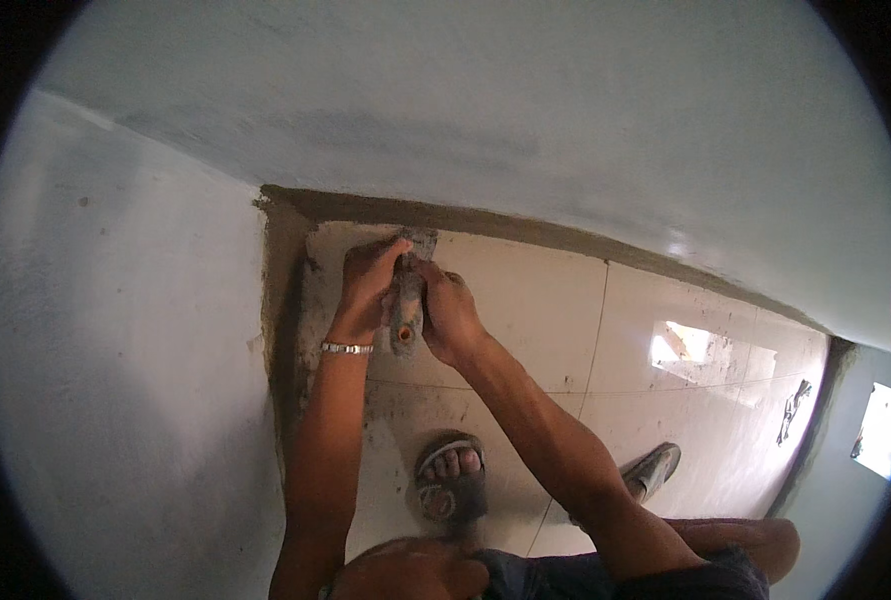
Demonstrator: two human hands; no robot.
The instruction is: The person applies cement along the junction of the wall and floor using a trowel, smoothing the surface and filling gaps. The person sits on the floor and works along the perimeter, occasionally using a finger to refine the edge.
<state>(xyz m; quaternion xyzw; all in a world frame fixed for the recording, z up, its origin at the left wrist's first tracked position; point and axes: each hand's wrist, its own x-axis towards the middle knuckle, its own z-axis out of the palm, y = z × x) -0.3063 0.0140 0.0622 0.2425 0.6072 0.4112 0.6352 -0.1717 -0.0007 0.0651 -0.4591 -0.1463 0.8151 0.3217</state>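
Observation:
A putty knife with a grey-smeared handle, a round hole near its end, points away from me over the tiles, close to the far left corner. Its blade lies near the foot of the far wall. My left hand, with a metal band on the wrist, closes on the knife from the left, thumb up by the blade. From the right, my right hand grips the handle, fingers curled against it. The palms and some fingertips are hidden.
A rough grey-brown mortar strip runs along the base of the far wall and turns down beside the left wall. My sandalled feet stand on beige floor tiles. A dark crumpled scrap lies at right.

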